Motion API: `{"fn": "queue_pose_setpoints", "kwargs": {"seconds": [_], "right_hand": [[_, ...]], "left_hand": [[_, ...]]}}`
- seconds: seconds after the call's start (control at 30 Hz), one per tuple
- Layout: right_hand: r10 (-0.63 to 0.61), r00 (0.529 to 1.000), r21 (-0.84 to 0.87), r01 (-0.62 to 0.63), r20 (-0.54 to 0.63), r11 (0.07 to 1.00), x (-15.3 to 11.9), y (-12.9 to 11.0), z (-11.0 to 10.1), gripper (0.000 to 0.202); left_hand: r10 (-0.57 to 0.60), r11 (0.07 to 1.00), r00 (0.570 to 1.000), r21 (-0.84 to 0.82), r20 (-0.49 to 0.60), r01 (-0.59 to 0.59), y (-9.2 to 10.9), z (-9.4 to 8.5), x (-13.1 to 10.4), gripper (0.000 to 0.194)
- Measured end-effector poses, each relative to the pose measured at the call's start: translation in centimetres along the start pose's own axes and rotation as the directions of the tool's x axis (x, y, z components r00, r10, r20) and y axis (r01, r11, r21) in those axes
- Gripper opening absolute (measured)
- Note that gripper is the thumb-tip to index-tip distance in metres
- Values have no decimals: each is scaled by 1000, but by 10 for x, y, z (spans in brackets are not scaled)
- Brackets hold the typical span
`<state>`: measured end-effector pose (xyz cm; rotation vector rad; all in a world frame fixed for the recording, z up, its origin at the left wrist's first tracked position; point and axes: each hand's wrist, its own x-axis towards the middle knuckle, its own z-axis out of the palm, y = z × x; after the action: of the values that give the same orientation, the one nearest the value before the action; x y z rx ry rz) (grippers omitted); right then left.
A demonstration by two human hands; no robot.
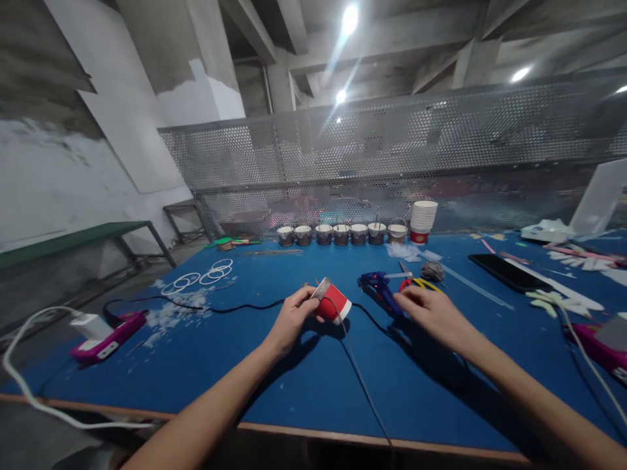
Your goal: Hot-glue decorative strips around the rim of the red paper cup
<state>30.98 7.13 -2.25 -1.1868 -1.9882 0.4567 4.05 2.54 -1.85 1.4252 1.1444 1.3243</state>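
My left hand [295,312] is closed around a red paper cup [334,305], which is tilted on its side above the table. Grey cord wraps the cup's rim end, and a loose length of the cord [361,377] runs from it down over the front table edge. My right hand [434,314] has its fingers closed at the handle end of a blue glue gun [381,287]; a clear glue stick pokes out of the gun's back. Just behind that hand lie red-and-yellow-handled scissors [422,284] and a small ball of grey cord [433,271].
Several cord-wrapped cups [341,235] line the back, beside a stack of paper cups [423,219]. White rings [198,277] lie left. A black cable [235,307] crosses to a magenta power strip [110,336]. A dark phone [507,273] lies right. Mesh screen [313,156] stands behind.
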Motion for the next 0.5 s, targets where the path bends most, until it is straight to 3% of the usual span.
{"fn": "queue_pose_setpoints", "kwargs": {"seconds": [0.1,0.2,0.5], "right_hand": [[73,997,-118,-71,11,990,10,18,21,14],[116,993,-67,-116,5,991,22,28,36,16],[222,971,31,-225,85,974,48,20,54,12]], "left_hand": [[10,998,1000,58,4,-10,0,1,0,12],[15,995,1000,100,-16,-14,0,0,0,9],[19,975,999,223,-41,-10,-1,-1,-1,13]]}}
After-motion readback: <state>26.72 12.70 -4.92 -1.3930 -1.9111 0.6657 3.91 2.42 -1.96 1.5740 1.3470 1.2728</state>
